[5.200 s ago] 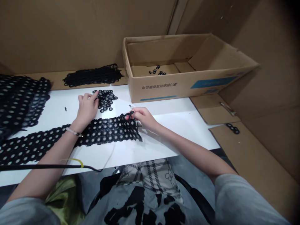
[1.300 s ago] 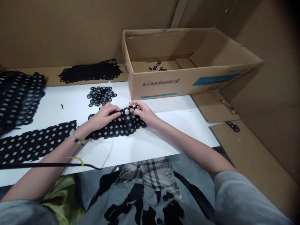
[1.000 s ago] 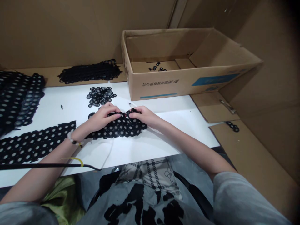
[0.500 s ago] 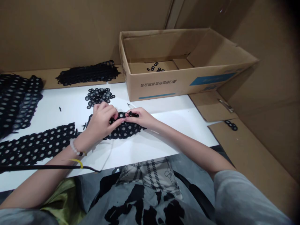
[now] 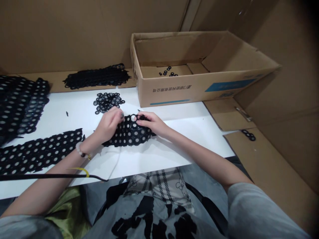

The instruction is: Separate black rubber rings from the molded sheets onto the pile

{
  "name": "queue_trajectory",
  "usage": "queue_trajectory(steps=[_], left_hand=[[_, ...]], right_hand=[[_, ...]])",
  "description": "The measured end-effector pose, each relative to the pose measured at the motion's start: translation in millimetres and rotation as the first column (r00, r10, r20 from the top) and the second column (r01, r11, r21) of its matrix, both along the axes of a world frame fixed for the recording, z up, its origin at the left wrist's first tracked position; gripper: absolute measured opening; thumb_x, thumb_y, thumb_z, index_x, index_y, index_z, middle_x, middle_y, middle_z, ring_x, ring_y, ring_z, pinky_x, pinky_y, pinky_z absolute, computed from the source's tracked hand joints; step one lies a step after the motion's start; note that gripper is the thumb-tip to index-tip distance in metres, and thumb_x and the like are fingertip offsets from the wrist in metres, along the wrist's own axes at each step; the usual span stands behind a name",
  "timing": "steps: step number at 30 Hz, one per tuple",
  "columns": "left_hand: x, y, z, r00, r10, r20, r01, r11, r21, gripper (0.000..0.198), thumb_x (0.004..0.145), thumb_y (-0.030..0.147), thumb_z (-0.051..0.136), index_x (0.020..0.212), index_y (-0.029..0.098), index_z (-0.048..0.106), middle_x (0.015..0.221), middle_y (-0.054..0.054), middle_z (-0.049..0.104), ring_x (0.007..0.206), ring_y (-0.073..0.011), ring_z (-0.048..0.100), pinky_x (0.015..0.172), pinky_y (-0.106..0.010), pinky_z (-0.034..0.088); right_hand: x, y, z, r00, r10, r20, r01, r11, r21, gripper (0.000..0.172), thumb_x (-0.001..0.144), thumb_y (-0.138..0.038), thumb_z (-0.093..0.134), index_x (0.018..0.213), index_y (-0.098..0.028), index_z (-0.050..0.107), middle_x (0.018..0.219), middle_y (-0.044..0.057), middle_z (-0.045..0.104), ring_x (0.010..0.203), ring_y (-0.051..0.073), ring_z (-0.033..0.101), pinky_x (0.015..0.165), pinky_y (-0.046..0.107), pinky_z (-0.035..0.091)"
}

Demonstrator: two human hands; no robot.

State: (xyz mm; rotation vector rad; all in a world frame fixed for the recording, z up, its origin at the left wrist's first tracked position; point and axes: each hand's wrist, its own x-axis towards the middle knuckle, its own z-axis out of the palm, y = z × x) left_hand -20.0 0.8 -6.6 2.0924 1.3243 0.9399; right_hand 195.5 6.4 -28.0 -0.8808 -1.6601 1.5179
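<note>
A short black perforated sheet of joined rings (image 5: 129, 134) lies on the white table (image 5: 159, 152) in front of me. My left hand (image 5: 109, 123) is closed, its fingertips pinched at the sheet's far left edge. My right hand (image 5: 151, 122) pinches the sheet's far right edge, fingers pressed together on it. Just beyond my left hand sits a small pile of loose black rings (image 5: 108, 100). A longer strip of the same black sheet (image 5: 40, 151) lies to the left, apart from the short piece.
An open cardboard box (image 5: 199, 87) with a few rings inside stands at the back right. Stacked black sheets (image 5: 20, 103) lie far left, another stack (image 5: 96, 77) at the back. A black cable (image 5: 50, 176) runs along the near table edge. Cardboard walls surround the table.
The short piece has come apart from the long strip since the earliest frame. In the last second my left hand shifted slightly up the sheet's far edge; my right hand stayed on it.
</note>
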Motion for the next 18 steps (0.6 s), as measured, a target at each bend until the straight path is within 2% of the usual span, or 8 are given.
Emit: queue_trajectory(steps=[3, 5, 8, 11, 14, 16, 18], left_hand=[[-9, 9, 2.8, 0.956, 0.21, 0.207, -0.212, 0.977, -0.011, 0.029, 0.091, 0.022, 0.031, 0.062, 0.023, 0.037, 0.062, 0.0, 0.042, 0.062, -0.0164, 0.043, 0.061, -0.033, 0.036], [-10, 10, 2.9, 0.955, 0.262, 0.14, -0.267, 0.963, 0.023, 0.03, 0.091, 0.023, 0.032, 0.061, 0.023, 0.035, 0.06, 0.0, 0.042, 0.062, -0.0166, 0.043, 0.061, -0.033, 0.035], [-4, 4, -1.3, 0.963, 0.16, -0.215, -0.132, 0.981, 0.141, 0.03, 0.093, 0.026, 0.035, 0.064, 0.023, 0.04, 0.064, -0.003, 0.049, 0.07, -0.0196, 0.048, 0.066, -0.035, 0.038], [7, -6, -7.5, 0.867, 0.088, -0.491, 0.044, 0.967, 0.251, 0.031, 0.094, 0.025, 0.035, 0.065, 0.022, 0.044, 0.064, -0.005, 0.052, 0.075, -0.023, 0.05, 0.07, -0.039, 0.039], [13, -12, -11.5, 0.807, 0.074, -0.586, 0.123, 0.949, 0.289, 0.033, 0.096, 0.024, 0.033, 0.067, 0.022, 0.049, 0.065, -0.007, 0.057, 0.077, -0.0251, 0.049, 0.071, -0.042, 0.038], [15, -14, -12.6, 0.807, 0.023, -0.59, 0.168, 0.949, 0.266, 0.034, 0.097, 0.025, 0.031, 0.071, 0.021, 0.051, 0.069, -0.009, 0.059, 0.08, -0.0257, 0.049, 0.073, -0.042, 0.039], [15, -15, -13.0, 0.824, -0.081, -0.561, 0.23, 0.952, 0.2, 0.032, 0.099, 0.031, 0.032, 0.077, 0.02, 0.053, 0.075, -0.009, 0.059, 0.082, -0.0257, 0.049, 0.076, -0.042, 0.04]], right_hand=[[1, -1, 0.5, 0.998, -0.061, -0.033, 0.056, 0.987, -0.148, 0.017, 0.073, -0.036, 0.063, 0.073, -0.02, 0.059, 0.077, -0.001, 0.059, 0.077, 0.017, 0.053, 0.079, 0.031, 0.04], [1, -2, -0.4, 0.996, -0.075, 0.039, 0.082, 0.978, -0.194, 0.019, 0.071, -0.038, 0.067, 0.073, -0.02, 0.062, 0.075, 0.0, 0.06, 0.075, 0.017, 0.053, 0.077, 0.032, 0.04], [0, -2, -3.3, 0.982, -0.068, 0.178, 0.094, 0.986, -0.139, 0.023, 0.065, -0.037, 0.075, 0.074, -0.019, 0.064, 0.075, 0.002, 0.063, 0.075, 0.018, 0.055, 0.078, 0.033, 0.041], [1, 1, -5.7, 0.981, -0.054, 0.185, 0.066, 0.996, -0.056, 0.022, 0.069, -0.039, 0.072, 0.077, -0.019, 0.065, 0.081, 0.002, 0.066, 0.08, 0.018, 0.057, 0.084, 0.034, 0.042], [2, 4, -6.0, 0.989, -0.011, 0.146, 0.017, 0.999, -0.042, 0.023, 0.071, -0.038, 0.072, 0.079, -0.018, 0.065, 0.083, 0.002, 0.067, 0.082, 0.017, 0.059, 0.087, 0.034, 0.042], [2, 4, -5.3, 0.993, 0.019, 0.118, -0.012, 0.998, -0.054, 0.022, 0.071, -0.037, 0.071, 0.08, -0.018, 0.065, 0.083, 0.002, 0.067, 0.083, 0.017, 0.059, 0.087, 0.035, 0.042], [2, 3, -4.3, 0.994, 0.042, 0.098, -0.038, 0.998, -0.052, 0.019, 0.072, -0.035, 0.07, 0.082, -0.018, 0.066, 0.084, 0.002, 0.068, 0.084, 0.018, 0.06, 0.087, 0.035, 0.043]])
